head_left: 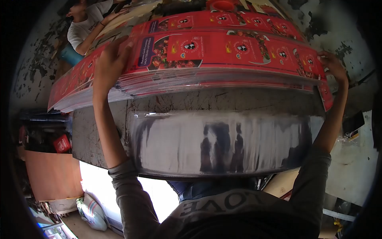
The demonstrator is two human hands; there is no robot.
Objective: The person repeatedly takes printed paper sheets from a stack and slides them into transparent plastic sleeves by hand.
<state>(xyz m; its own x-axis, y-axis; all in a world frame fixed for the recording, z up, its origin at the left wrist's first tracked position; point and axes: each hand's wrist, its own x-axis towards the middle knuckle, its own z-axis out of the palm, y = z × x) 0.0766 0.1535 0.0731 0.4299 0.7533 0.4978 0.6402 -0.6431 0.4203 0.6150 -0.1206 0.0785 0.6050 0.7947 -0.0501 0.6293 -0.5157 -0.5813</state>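
Observation:
A wide stack of red printed sheets [215, 51] lies across the far side of the worktable, with food pictures and round logos on the top sheet. My left hand [110, 63] is at the left end of this top sheet, its fingers bent over the edge. At the opposite end, my right hand [334, 68] pinches the sheet's right edge between thumb and fingers. Many layered edges show below the top sheet. Nearest my body, a glossy, reflective sheet [223, 143] lies over the table's front edge.
More red sheets [75, 79] lie to the left, and another row sits behind. The dark worktable [91, 135] has a scratched surface. Another person [85, 26] is at the far left. A red round container [223, 5] stands at the back, and a white sack [92, 213] lies below left.

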